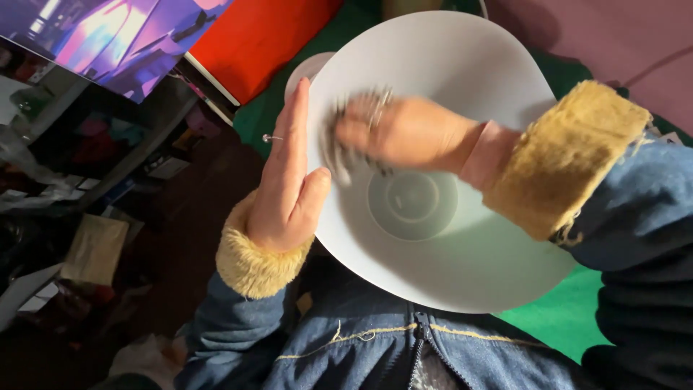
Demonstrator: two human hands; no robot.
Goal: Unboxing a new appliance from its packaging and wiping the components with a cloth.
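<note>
A large white bowl [462, 79] is tilted toward me above a green surface. My left hand [289, 180] presses flat against the bowl's left rim, thumb hooked over the edge, a thin ring on one finger. My right hand [404, 133] is inside the bowl, blurred with motion, fingers closed on a dark metallic scrubber [350, 126] pressed to the inner left wall. Both wrists wear fleece cuffs of a denim jacket.
A green cloth [563, 318] covers the table under the bowl. A red panel [260, 36] and a glowing screen [108, 36] lie at the upper left. Cluttered dark shelves and papers [94, 249] fill the left side. A second white rim [303, 72] peeks from behind the bowl.
</note>
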